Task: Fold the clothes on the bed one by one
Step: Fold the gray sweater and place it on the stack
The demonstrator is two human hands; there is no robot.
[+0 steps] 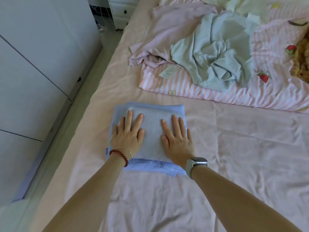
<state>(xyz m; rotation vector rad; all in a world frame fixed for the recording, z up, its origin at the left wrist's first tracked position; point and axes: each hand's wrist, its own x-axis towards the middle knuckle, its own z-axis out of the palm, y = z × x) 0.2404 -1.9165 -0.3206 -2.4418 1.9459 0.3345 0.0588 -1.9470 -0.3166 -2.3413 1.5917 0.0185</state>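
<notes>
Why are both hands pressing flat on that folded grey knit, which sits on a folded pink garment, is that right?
Not quite. In the head view the left hand and right hand do press flat on the folded grey knit, but the folded garment under it is light blue, not pink. The pink is the bed sheet.

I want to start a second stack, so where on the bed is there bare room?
Bare pink sheet lies right of the folded stack, below the striped quilt. More lies nearer, between the forearms. The far end is crowded: pale green garment, lilac garment.
</notes>
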